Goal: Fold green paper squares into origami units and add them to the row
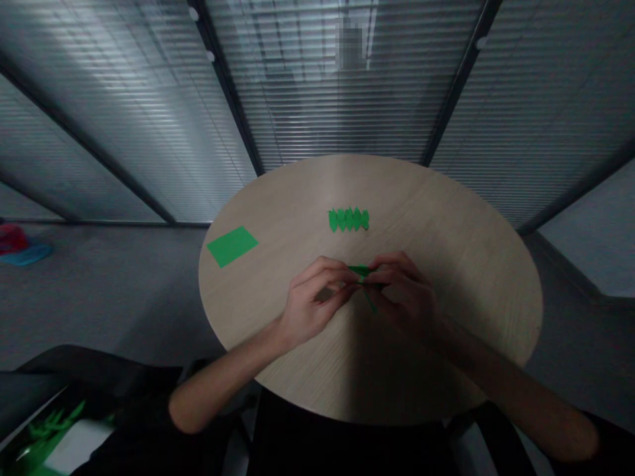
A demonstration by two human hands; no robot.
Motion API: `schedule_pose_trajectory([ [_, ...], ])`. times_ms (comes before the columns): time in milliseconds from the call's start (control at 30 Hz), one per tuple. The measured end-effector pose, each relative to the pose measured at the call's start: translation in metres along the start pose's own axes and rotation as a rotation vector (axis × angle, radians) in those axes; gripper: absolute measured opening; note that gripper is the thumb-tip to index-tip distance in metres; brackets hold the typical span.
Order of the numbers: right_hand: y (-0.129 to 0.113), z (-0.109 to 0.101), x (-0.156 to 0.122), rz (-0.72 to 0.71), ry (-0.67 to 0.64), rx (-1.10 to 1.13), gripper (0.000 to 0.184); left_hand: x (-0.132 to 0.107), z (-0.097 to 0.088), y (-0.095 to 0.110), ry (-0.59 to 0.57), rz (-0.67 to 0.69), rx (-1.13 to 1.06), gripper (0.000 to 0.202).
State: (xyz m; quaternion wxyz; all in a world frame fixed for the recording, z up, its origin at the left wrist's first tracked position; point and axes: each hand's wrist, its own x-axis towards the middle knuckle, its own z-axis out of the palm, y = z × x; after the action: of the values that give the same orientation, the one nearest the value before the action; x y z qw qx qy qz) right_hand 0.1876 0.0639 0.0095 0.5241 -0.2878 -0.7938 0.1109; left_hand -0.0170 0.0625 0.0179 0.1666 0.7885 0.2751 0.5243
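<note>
Between my two hands, just above the table, is a small piece of folded green paper (362, 270). My left hand (317, 294) pinches its left side between thumb and fingers. From the right, my right hand (407, 291) grips the same piece, and a thin green strip points down below its fingers. Much of the paper is hidden by my fingertips. Farther back lies a row of several small green folded paper pieces (348, 219), set close side by side. A flat green paper sheet (232, 246) lies at the table's left.
The round wooden table (476, 251) stands against glass walls with blinds (342, 106). At lower left, a box or bag holds green paper pieces (54, 423) and a white item (77, 446). Red and blue items (24, 252) lie on the floor at far left.
</note>
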Motion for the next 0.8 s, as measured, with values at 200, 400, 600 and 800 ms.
schedule_pose_trajectory([
  [200, -0.001, -0.002, 0.002, 0.000, -0.013, -0.023, 0.012, -0.001, -0.002, -0.001, -0.011, 0.022, -0.001, 0.007],
  [400, -0.001, -0.001, 0.002, 0.007, -0.004, -0.011, 0.010, -0.002, -0.002, 0.002, -0.027, -0.033, -0.023, 0.008],
  [600, 0.001, 0.001, -0.002, 0.107, 0.016, 0.072, 0.010, -0.007, 0.004, -0.006, -0.017, -0.276, -0.207, 0.025],
  [800, -0.001, 0.000, 0.000, 0.240, -0.009, 0.203, 0.005, -0.007, 0.013, -0.014, 0.002, -0.468, -0.402, 0.022],
])
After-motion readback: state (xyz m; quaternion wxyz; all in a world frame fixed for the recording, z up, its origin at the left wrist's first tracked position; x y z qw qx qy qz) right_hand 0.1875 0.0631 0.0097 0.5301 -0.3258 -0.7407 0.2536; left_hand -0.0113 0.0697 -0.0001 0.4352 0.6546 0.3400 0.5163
